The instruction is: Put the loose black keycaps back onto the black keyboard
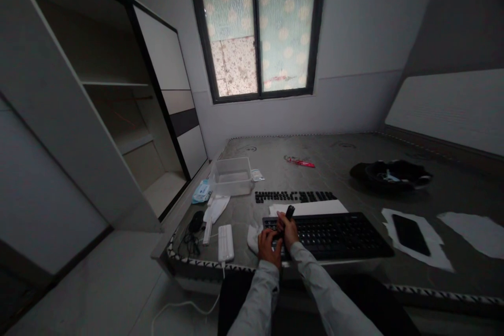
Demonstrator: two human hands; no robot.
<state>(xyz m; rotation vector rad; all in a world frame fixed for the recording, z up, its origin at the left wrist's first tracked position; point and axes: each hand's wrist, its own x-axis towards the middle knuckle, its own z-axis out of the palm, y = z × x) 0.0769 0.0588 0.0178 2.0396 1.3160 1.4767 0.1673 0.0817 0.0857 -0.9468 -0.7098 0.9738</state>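
Note:
A black keyboard lies along the front edge of the mattress. Over its left end, my right hand is closed around a short black handled tool that stands upright; its lower end is hidden by my fingers. Close beside it, my left hand has its fingers bent and drawn together at the keyboard's left end, and what they grip is too small to make out. Behind the keyboard, several loose black keycaps are laid out in rows, with a white paper sheet between. A crumpled white tissue touches the keyboard's left side.
To the left are a white power strip, a black mouse, a clear plastic box and a blue packet. A red item lies farther back. A phone on paper and a black bag-like container are at right.

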